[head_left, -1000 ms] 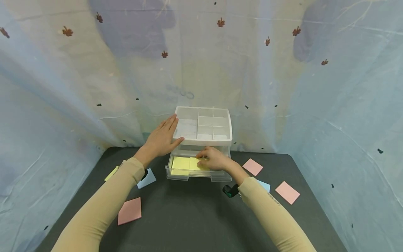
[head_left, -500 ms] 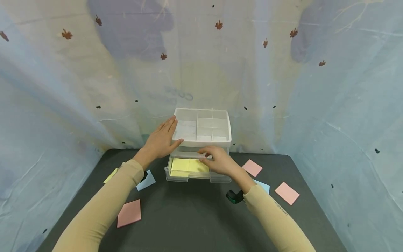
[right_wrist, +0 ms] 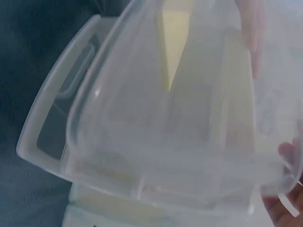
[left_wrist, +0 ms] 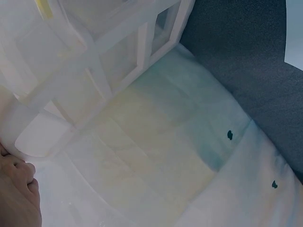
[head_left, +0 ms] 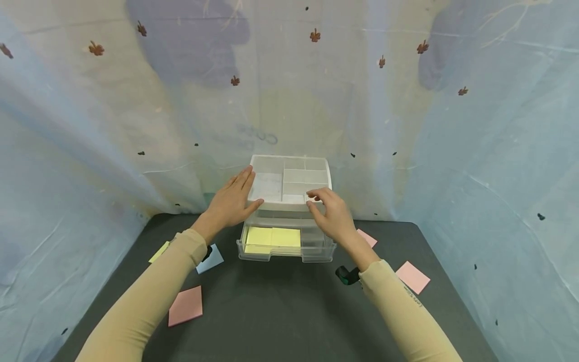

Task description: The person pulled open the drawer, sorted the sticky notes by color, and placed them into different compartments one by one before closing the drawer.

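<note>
A white plastic drawer organizer [head_left: 289, 206] stands at the back of the table, with a divided tray on top. Its clear drawer [head_left: 316, 236] is pulled out, and two yellow sticky-note pads [head_left: 273, 236] lie side by side in the drawer's left and middle part. My left hand [head_left: 230, 198] rests along the organizer's left side, fingers straight and thumb toward the front rim. Over the tray's front right corner is my right hand [head_left: 332, 213], fingers loosely bent with nothing visible between them. The right wrist view shows the drawer's clear wall [right_wrist: 118, 109] from close by.
A pink sticky-note pad [head_left: 185, 305], a blue one [head_left: 210, 259] and a yellow one [head_left: 159, 252] lie left on the dark table [head_left: 271, 317]. Two pink pads, one nearer [head_left: 412, 277] and one partly behind my right arm [head_left: 367, 238], lie right. A patterned curtain [head_left: 289, 100] surrounds the table.
My right hand has left the sticky-note pads in the drawer and moved up and right to the tray's front corner. My left hand has stayed at the organizer's left side.
</note>
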Tool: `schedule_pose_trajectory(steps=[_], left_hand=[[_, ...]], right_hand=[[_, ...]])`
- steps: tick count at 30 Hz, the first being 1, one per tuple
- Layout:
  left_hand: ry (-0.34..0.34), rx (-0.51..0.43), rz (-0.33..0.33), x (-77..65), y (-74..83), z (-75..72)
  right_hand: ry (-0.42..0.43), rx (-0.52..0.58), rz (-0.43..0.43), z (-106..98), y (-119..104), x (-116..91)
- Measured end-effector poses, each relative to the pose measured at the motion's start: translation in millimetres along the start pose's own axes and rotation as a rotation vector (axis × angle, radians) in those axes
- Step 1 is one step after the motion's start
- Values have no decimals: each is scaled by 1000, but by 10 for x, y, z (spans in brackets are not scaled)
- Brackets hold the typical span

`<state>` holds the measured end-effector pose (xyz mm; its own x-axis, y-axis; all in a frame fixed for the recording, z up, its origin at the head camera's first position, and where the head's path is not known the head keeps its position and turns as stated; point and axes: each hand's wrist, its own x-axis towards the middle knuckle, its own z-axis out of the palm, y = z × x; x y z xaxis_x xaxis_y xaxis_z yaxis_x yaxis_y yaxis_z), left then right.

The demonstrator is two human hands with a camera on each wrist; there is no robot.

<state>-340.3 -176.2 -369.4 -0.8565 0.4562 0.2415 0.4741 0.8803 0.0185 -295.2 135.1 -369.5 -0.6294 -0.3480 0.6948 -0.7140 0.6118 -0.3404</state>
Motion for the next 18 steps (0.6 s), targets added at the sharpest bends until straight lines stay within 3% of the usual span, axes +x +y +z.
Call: schedule_pose_trajectory(steps=[5,10,18], left_hand=[[7,3,4,-3,-11,8],[5,12,5,-1,-20,20],[14,3,8,0,-24,31]], right_hand=[[68,-48,4,-19,161,44],[76,-82,24,-9,317,81],[-76,-180,188,22,489,115]])
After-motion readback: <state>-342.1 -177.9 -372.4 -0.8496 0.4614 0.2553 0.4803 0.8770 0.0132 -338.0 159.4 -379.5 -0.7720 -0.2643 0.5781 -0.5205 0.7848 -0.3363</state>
